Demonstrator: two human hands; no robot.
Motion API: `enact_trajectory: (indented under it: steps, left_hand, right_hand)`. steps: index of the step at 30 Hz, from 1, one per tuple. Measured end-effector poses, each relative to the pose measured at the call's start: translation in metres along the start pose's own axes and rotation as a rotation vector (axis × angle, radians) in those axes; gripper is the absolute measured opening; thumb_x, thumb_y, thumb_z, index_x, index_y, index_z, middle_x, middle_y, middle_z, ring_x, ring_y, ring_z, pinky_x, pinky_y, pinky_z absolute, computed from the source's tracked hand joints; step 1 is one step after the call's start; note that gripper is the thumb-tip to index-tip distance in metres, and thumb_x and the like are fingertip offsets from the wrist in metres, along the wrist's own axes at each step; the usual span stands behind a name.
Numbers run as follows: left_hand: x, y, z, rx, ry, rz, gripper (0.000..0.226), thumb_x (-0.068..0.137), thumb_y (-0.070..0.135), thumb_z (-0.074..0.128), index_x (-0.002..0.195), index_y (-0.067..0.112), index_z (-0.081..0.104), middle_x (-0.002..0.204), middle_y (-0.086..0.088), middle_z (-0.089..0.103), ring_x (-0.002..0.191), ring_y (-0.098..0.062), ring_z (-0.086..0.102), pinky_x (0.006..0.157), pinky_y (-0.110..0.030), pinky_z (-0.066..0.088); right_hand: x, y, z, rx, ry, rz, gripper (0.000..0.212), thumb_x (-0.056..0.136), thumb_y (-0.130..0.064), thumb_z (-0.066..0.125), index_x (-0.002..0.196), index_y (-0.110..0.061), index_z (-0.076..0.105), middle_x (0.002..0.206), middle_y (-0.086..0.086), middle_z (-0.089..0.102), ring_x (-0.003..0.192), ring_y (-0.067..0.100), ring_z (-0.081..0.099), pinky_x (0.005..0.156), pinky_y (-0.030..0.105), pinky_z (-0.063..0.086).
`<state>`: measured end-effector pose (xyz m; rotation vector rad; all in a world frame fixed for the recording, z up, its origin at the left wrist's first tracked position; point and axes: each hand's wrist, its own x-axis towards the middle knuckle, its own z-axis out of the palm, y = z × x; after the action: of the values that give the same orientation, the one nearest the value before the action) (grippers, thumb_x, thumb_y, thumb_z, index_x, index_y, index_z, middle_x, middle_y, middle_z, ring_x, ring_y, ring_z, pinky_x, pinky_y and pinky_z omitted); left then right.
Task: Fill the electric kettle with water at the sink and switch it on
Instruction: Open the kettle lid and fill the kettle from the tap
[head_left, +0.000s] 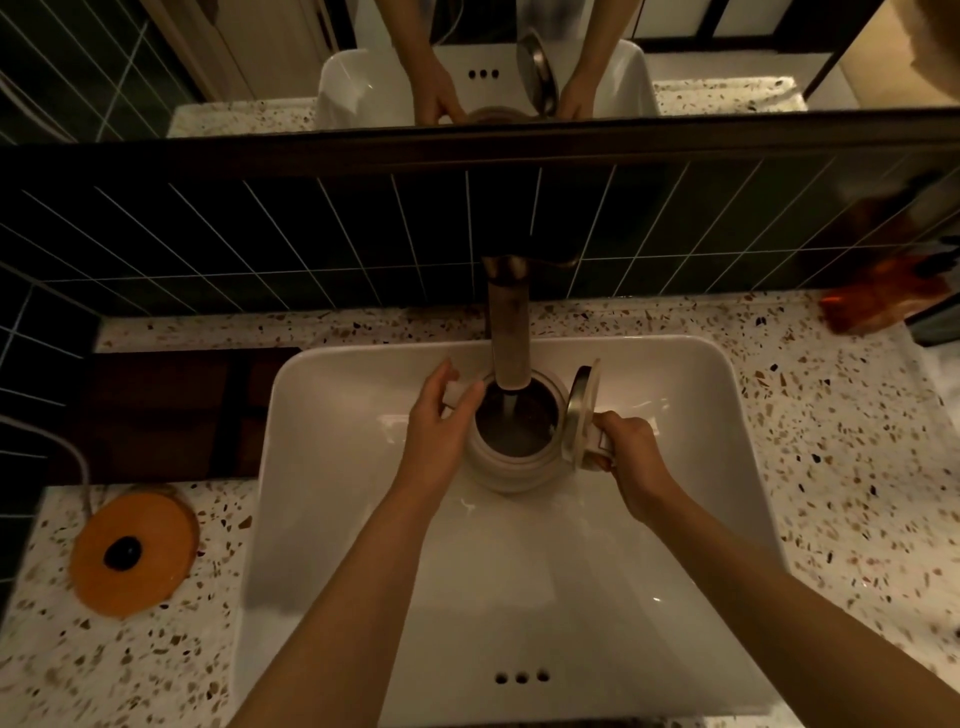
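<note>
Two bare forearms reach in from six o'clock to the kettle (511, 441), held inside the white sink (717, 395), mouth under the faucet (509, 332). A thin stream falls into it; filling is under way. The right hand (631, 457) is closed on the handle at three o'clock, by the upright lid (582, 410). The left hand (441, 423) wraps the body at nine o'clock. Next, likely: shut the tap, close the lid, carry it to the orange base (132, 553) at eight o'clock on the counter (857, 467).
</note>
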<state>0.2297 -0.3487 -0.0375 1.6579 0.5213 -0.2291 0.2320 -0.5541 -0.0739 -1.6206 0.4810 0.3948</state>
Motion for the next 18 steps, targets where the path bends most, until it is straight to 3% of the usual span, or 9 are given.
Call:
enact_trajectory:
  steps: [2,6,9,12,16,18]
  left_hand:
    - [-0.001,-0.007,0.002,-0.041,-0.025,-0.081,0.063,0.09,0.041,0.061,0.147,0.028,0.037,0.143,0.001,0.048,0.133,-0.016,0.044,0.101,-0.027,0.038]
    - [0.0,-0.015,0.004,-0.126,-0.017,-0.136,0.049,0.092,0.038,0.06,0.139,0.027,0.048,0.123,0.005,0.061,0.116,-0.012,0.056,0.088,-0.022,0.044]
    - [0.001,-0.017,0.006,-0.184,-0.024,-0.212,0.032,0.092,0.043,0.057,0.121,0.029,0.061,0.117,0.003,0.068,0.112,-0.015,0.061,0.092,-0.035,0.048]
    - [0.001,-0.014,0.008,-0.208,-0.032,-0.295,0.037,0.092,0.05,0.054,0.12,0.027,0.061,0.114,0.006,0.068,0.107,-0.014,0.06,0.085,-0.04,0.045]
    - [0.004,-0.013,0.01,-0.268,-0.025,-0.373,0.034,0.091,0.051,0.055,0.115,0.03,0.06,0.111,0.008,0.067,0.098,-0.012,0.057,0.092,-0.049,0.041]
    - [0.006,-0.016,0.008,-0.281,-0.022,-0.387,0.038,0.09,0.052,0.055,0.119,0.028,0.06,0.116,0.005,0.066,0.103,-0.015,0.057,0.095,-0.053,0.041]
  right_hand:
    - [0.002,0.003,-0.001,-0.003,-0.002,-0.002,0.054,0.081,-0.031,0.047,0.081,0.023,0.053,0.071,0.023,0.049,0.072,0.034,0.047,0.071,0.042,0.04]
    - [0.004,0.005,-0.002,0.006,-0.008,0.01,0.066,0.068,-0.043,0.05,0.083,0.021,0.054,0.071,0.023,0.05,0.073,0.035,0.048,0.073,0.044,0.043]
    - [0.004,0.005,-0.002,0.007,-0.009,0.011,0.052,0.077,-0.034,0.049,0.079,0.017,0.059,0.07,0.025,0.051,0.072,0.036,0.051,0.074,0.046,0.044]
    - [0.005,0.006,-0.003,0.02,-0.012,0.003,0.043,0.083,-0.027,0.047,0.073,0.012,0.061,0.07,0.024,0.051,0.071,0.036,0.05,0.074,0.047,0.045]
    - [0.004,0.007,-0.003,0.011,-0.009,0.007,0.038,0.089,-0.021,0.044,0.069,0.003,0.065,0.069,0.024,0.053,0.07,0.036,0.053,0.076,0.045,0.048]
    - [0.004,0.007,-0.001,0.02,-0.014,0.021,0.039,0.087,-0.022,0.045,0.063,0.001,0.066,0.059,0.017,0.056,0.064,0.032,0.055,0.075,0.044,0.049]
